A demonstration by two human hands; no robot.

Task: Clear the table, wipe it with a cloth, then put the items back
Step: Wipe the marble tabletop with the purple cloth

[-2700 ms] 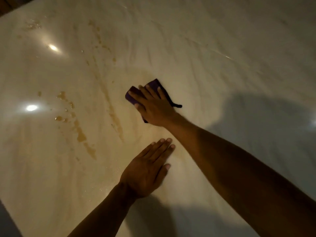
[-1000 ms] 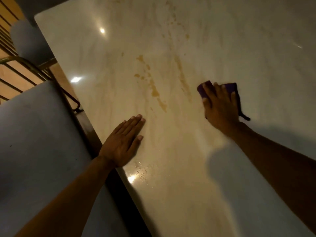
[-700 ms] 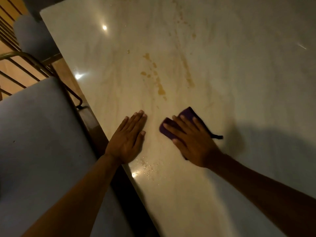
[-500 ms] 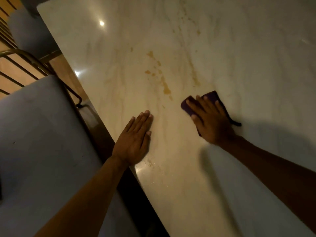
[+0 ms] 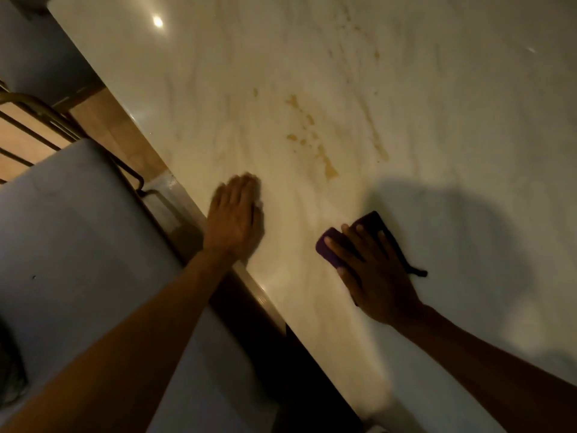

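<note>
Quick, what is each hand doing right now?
Left hand: open, flat on the table, holding nothing.
Right hand: open, fingers spread, pressing the purple cloth onto the table.

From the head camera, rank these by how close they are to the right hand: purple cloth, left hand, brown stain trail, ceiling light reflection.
1. purple cloth, under the right hand.
2. left hand, flat at the table edge, to its left.
3. brown stain trail, farther up the tabletop.
4. ceiling light reflection, far upper left.
</note>
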